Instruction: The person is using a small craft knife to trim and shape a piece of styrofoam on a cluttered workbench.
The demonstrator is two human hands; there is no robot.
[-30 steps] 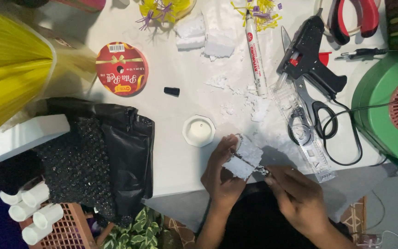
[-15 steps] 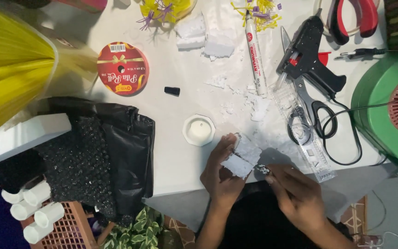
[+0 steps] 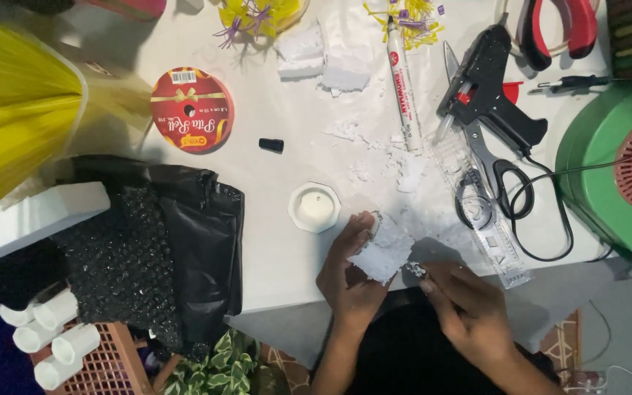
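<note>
My left hand grips a rough white foam piece at the near edge of the white table. My right hand sits just right of it, fingertips pinched on a small glittery object held against the foam's lower right corner. White foam crumbs lie scattered on the table beyond the hands. A small white cup with a candle stands just left of the foam piece.
A black glue gun, scissors, clear ruler, marker and its black cap, red ribbon spool, foam blocks, red pliers, green machine, black bags, yellow fabric.
The foam piece has turned and dropped slightly in my left hand, and my right hand has shifted a little toward its lower right corner.
</note>
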